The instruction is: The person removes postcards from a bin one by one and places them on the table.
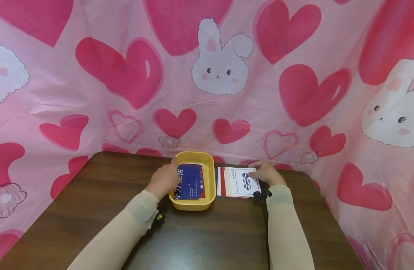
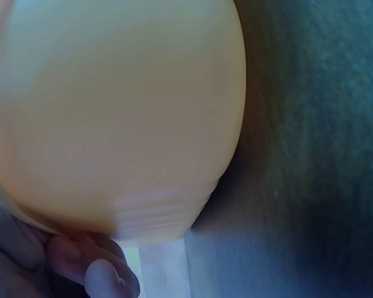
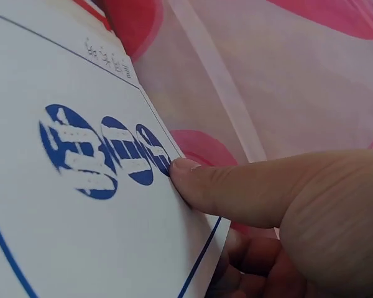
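Note:
My left hand (image 1: 165,179) grips the left rim of a yellow plastic tray (image 1: 193,207). In the left wrist view, the tray's outer wall (image 2: 124,124) fills much of the picture, with curled fingers (image 2: 105,276) at its lower edge. A dark blue card (image 1: 190,183) with white writing lies in the tray over red ones. Right of the tray is a fanned stack of cards, a white card (image 1: 238,180) with blue round print on top. My right hand (image 1: 268,174) pinches that card's right edge, the thumb (image 3: 236,186) on its face and the other fingers behind.
The brown wooden table (image 1: 207,240) runs under both forearms. A pink cloth (image 1: 180,93) with hearts and rabbits hangs behind and along the sides, close to the table's back edge. A dark wrist strap (image 1: 159,216) shows under the left sleeve.

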Available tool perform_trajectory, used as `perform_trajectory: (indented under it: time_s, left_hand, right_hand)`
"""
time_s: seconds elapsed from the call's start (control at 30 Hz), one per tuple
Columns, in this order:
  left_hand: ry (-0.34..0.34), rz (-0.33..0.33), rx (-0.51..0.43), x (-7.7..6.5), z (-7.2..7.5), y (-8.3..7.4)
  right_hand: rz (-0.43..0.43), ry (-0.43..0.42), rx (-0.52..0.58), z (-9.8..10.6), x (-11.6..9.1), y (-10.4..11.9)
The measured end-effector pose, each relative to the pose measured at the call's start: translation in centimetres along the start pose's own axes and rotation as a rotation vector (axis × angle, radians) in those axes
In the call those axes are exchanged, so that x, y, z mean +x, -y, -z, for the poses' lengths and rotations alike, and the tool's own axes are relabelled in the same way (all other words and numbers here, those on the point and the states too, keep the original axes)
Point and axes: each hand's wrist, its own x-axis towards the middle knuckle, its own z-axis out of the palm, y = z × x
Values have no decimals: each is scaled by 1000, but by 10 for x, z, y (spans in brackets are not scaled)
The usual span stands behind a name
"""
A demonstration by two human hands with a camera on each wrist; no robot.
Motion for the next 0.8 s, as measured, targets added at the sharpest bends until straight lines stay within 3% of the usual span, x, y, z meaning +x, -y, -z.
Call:
perform_trajectory:
  time_s: [0.57,0.8]
  left_hand:
    - [11,7,-13,-2,1,-1]
    - [21,14,-35,-3,1,0]
  right_hand:
    - [-18,-45,-145,-10,0,11]
    - [-8,-40,-122,-7,-1,19]
